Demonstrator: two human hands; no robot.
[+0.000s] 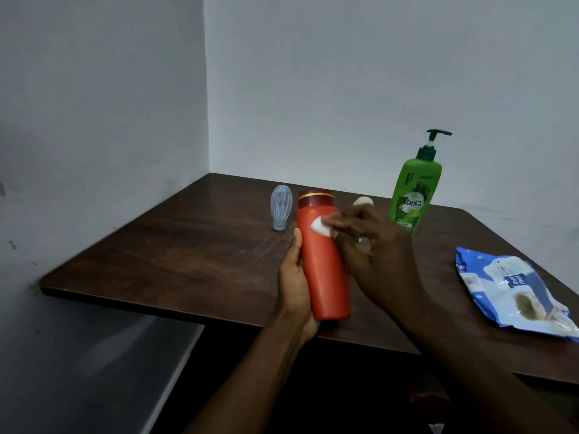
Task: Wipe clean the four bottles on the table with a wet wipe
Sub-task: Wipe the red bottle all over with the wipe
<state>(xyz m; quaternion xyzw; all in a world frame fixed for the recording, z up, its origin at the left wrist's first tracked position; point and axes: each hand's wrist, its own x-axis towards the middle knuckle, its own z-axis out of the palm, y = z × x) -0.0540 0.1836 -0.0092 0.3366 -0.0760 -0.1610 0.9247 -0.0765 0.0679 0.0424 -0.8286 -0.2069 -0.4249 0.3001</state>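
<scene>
My left hand [294, 283] grips an orange-red bottle [326, 270] with a dark red cap, held upright over the table's near edge. A white wet wipe [320, 227] is pinched in the fingers of my right hand [372, 245] and lies against the bottle's upper front. A small clear blue bottle [281, 208] stands cap-down just left of it. Behind my right hand a pale beige bottle [363, 202] is mostly hidden. At the back right stands a green pump bottle [412, 195].
The dark wooden table [175, 252] fits into a corner between two white walls. A blue and white wet wipe pack [513, 289] lies at the table's right edge. The floor drops away beyond the table's left and near edges.
</scene>
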